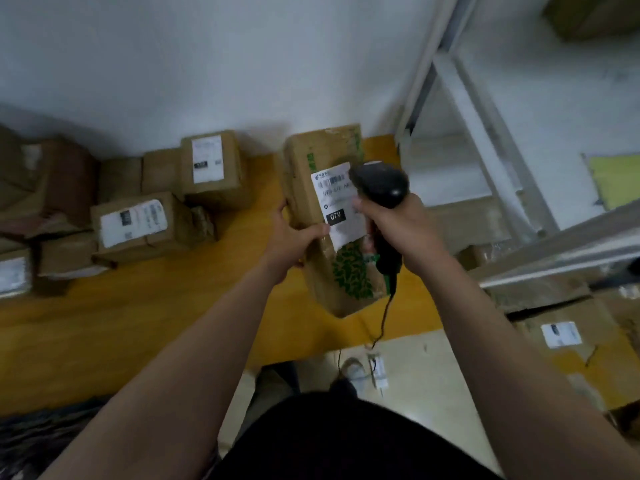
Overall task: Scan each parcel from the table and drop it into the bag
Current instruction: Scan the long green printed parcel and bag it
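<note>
A long cardboard parcel with green print and a white label marked 070 is held above the right end of the yellow table. My left hand grips its left edge, thumb across the front. My right hand grips the handle of a black barcode scanner, whose head sits just over the label's barcode. The scanner's cable hangs down toward the floor. No bag can be made out with certainty.
Several labelled cardboard parcels lie on the table's left and back. A grey metal shelf rack stands at the right, with more boxes under it. Dark patterned fabric shows at the lower left.
</note>
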